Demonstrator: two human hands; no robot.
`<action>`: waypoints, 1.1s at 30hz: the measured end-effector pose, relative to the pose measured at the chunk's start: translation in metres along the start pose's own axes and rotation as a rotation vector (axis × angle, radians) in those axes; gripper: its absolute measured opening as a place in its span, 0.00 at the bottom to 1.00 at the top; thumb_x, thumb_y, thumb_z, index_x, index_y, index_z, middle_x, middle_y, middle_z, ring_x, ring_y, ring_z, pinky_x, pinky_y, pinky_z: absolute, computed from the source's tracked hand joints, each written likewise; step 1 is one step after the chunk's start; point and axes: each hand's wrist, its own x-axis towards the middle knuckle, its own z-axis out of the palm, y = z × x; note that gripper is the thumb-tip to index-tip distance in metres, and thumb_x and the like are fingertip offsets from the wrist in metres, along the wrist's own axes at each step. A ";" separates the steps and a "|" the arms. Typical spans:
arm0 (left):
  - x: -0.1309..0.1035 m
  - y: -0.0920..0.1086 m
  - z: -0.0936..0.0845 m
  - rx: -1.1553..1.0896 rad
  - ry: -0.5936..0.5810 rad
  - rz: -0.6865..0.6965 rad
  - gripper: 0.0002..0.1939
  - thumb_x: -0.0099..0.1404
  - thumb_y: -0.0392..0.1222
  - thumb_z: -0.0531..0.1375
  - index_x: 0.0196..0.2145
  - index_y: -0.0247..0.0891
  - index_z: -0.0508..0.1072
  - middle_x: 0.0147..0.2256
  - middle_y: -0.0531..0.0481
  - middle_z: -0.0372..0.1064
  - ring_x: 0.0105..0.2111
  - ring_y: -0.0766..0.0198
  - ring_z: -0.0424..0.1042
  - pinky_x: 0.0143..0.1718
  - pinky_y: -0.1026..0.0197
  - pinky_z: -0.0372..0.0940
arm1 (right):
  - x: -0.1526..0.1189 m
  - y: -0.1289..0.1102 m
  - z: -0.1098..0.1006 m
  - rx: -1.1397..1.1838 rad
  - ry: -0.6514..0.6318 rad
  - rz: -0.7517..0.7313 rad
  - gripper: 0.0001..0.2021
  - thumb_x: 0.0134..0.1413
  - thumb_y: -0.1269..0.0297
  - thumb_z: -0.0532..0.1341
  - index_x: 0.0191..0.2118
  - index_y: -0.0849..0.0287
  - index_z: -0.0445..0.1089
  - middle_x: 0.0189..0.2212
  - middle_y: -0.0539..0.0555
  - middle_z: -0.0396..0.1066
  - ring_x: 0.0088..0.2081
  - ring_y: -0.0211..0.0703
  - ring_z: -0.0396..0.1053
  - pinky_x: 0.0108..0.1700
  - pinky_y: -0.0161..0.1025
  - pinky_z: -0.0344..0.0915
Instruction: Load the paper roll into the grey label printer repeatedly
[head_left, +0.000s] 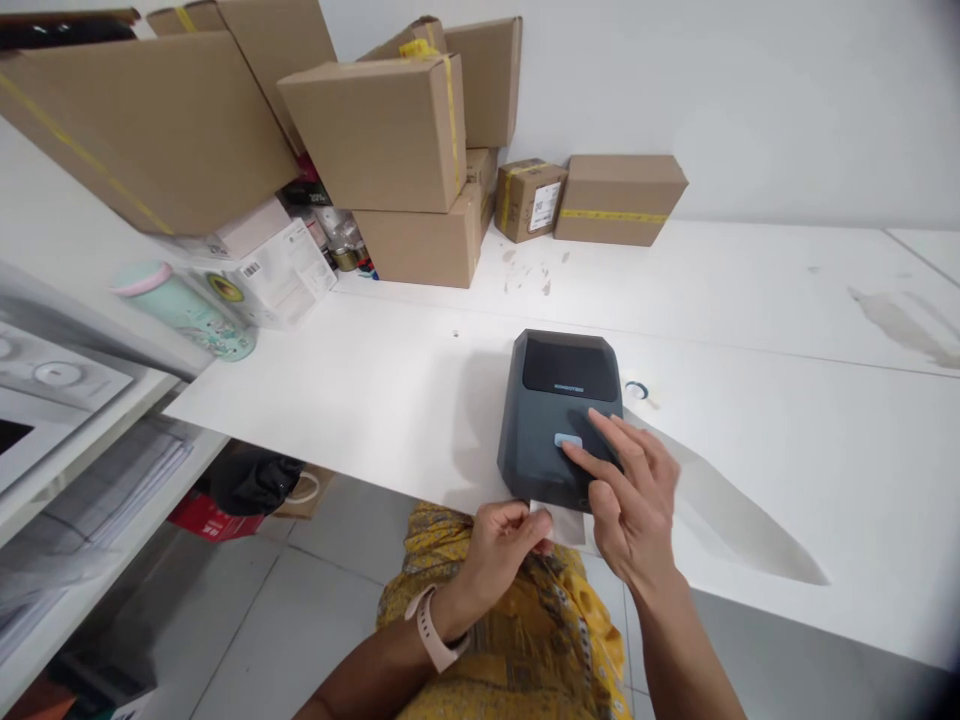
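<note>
A dark blue-grey label printer with a black glossy top window stands near the front edge of the white table. My right hand is over its right side, fingers spread, the index fingertip touching the light blue button. From the printer's near side a white label sticks out past the table edge. My left hand, with a pink watch band on the wrist, pinches the left end of that label between thumb and fingers. What is printed on the label cannot be made out.
Cardboard boxes with yellow tape are stacked at the back left, and a long box stands by the wall. A mint green tumbler is at the table's left end. Behind the printer's right side lies a small ring-shaped thing.
</note>
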 end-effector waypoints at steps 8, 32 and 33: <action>-0.003 0.005 -0.015 0.101 0.409 0.546 0.23 0.73 0.49 0.53 0.23 0.38 0.71 0.24 0.51 0.67 0.28 0.65 0.69 0.34 0.61 0.65 | 0.027 0.005 0.003 0.036 -0.100 0.017 0.13 0.68 0.69 0.54 0.35 0.54 0.74 0.57 0.50 0.75 0.69 0.54 0.55 0.71 0.65 0.33; 0.077 0.060 -0.018 0.123 0.291 0.521 0.30 0.72 0.53 0.55 0.68 0.45 0.56 0.69 0.44 0.55 0.69 0.53 0.55 0.70 0.50 0.52 | 0.103 0.022 -0.007 0.317 0.282 0.070 0.27 0.73 0.50 0.38 0.69 0.46 0.57 0.69 0.54 0.57 0.68 0.55 0.58 0.67 0.60 0.56; 0.080 0.054 -0.019 0.174 0.262 0.475 0.34 0.70 0.51 0.59 0.69 0.45 0.55 0.71 0.44 0.52 0.70 0.52 0.52 0.70 0.50 0.51 | 0.117 0.026 -0.007 0.310 0.279 0.079 0.27 0.73 0.50 0.37 0.70 0.46 0.54 0.69 0.55 0.57 0.67 0.54 0.60 0.67 0.59 0.58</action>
